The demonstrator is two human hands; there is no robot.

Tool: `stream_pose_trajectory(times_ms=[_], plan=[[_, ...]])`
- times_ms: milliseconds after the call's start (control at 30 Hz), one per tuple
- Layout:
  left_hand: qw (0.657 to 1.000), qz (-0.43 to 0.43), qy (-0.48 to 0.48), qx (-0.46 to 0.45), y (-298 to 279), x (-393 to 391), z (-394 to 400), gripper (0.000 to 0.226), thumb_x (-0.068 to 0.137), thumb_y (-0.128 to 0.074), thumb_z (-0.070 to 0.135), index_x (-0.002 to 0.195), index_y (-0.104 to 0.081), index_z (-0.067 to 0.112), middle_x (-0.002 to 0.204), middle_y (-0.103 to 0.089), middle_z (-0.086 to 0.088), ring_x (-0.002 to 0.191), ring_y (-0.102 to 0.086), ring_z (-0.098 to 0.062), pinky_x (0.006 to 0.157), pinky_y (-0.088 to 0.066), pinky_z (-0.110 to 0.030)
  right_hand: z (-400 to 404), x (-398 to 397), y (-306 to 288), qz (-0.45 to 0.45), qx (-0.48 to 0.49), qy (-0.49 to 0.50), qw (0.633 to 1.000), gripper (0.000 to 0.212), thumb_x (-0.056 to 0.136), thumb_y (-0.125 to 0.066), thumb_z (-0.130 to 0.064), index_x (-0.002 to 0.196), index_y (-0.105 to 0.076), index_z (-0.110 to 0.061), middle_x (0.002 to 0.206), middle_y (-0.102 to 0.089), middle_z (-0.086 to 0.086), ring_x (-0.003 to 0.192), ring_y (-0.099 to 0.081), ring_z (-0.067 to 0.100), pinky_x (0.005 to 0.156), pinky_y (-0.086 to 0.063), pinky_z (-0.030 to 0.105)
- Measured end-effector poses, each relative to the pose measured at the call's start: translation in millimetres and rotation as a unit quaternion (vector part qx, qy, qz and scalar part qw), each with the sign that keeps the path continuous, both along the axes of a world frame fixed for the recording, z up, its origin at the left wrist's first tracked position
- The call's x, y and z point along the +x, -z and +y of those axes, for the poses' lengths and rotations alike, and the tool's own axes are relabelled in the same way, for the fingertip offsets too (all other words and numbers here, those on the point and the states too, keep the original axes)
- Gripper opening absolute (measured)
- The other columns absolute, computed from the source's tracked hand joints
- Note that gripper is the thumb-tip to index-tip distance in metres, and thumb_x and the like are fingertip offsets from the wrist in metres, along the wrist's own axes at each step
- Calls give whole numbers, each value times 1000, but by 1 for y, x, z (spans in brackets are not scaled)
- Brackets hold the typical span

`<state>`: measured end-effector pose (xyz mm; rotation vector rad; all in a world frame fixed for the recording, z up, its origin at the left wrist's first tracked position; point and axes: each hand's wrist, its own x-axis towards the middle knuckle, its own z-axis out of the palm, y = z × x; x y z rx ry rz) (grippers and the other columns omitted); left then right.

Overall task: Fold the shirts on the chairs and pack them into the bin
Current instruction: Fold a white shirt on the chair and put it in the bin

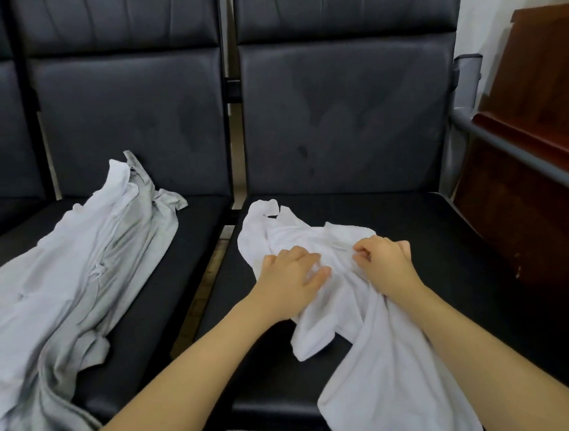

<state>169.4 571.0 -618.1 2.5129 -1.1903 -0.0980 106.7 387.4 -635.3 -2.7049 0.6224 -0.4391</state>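
Shirts are seen on two black chairs: a crumpled white shirt at lower centre-right, a grey pile at left. Its fabric is pinched by the curled right hand and pressed by the left hand, fingers spread.

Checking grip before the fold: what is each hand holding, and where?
Both are on the white shirt, mid-body: right hand pinches bunched fabric, left hand presses it.
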Motion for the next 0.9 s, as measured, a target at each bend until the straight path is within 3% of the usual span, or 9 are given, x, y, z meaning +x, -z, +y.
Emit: stream_pose_trajectory(times_ms=[100, 233, 333, 433, 500, 667, 800, 867, 900], plan=[[999, 44, -13, -28, 2, -21, 3, 46, 97, -39, 48, 132, -50, 20, 114, -49, 1, 101, -52, -19, 91, -41, -35, 0, -5, 4, -21, 21, 8, 1000, 11, 94, -52, -20, 86, -58, -19, 81, -53, -7, 84, -52, 16, 79, -22, 26], [1000, 21, -13, 10, 7, -36, 9, 53, 94, -39, 55, 128, -51, 15, 117, -54, -1, 109, -50, -22, 92, -42, -37, 0, -15, 3, -119, 170, 56, 977, 9, 94, -55, -19, 85, -54, -19, 84, -57, -3, 81, -56, 16, 86, -39, 30], [997, 44, 14, 59, 6, -35, 15, 54, 95, -31, 58, 117, -54, 14, 122, -53, 1, 116, -48, -22, 95, -40, -35, -1, -27, -7, -230, 249, 67, 938, 5, 92, -57, -13, 90, -54, -15, 83, -59, -2, 78, -59, 14, 72, -50, 25], [988, 7, 40, 148, 13, -28, 22, 57, 98, -20, 56, 145, -30, 25, 156, -20, 6, 144, -16, -20, 115, -19, -38, -1, -42, -12, -269, 269, 63, 923, 22, 92, -56, -8, 106, -44, -20, 81, -57, 2, 72, -56, 13, 63, -46, 18], [985, -7, 24, 169, 21, -20, 28, 58, 99, -14, 53, 152, -7, 29, 159, 3, 8, 146, 4, -17, 118, -2, -37, -1, -52, -11, -267, 280, 59, 920, 34, 92, -55, -4, 111, -36, -24, 77, -58, 10, 67, -55, 16, 60, -45, 20], [984, -38, 13, 175, 27, 6, 34, 54, 102, -14, 46, 151, 1, 31, 159, 8, 8, 146, 9, -14, 117, 2, -37, 2, -69, -15, -219, 264, 34, 939, 28, 93, -53, -3, 102, -36, -23, 76, -57, 14, 67, -54, 23, 61, -46, 27], [991, -102, -2, 91, 29, 10, 42, 71, 90, -9, 60, 145, -35, 22, 153, -29, 0, 141, -27, -19, 112, -21, -38, 11, -76, -19, -204, 251, -1, 946, 16, 94, -49, -3, 90, -46, -19, 81, -55, 11, 70, -51, 20, 61, -45, 27], [983, -184, -1, 1, 26, 7, 48, 63, 87, -24, 55, 111, -67, 14, 115, -62, -8, 101, -62, -28, 82, -49, -39, 16, -77, -19, -197, 241, -25, 950, 15, 94, -49, -4, 90, -49, -19, 85, -56, 12, 72, -53, 21, 61, -45, 23], [976, -215, -3, -39, 24, 5, 53, 53, 88, -33, 50, 94, -70, 12, 95, -63, -7, 79, -63, -27, 64, -50, -36, 19, -78, -20, -193, 241, -33, 951, 15, 94, -50, -4, 91, -50, -19, 85, -57, 11, 72, -53, 20, 60, -44, 19]])
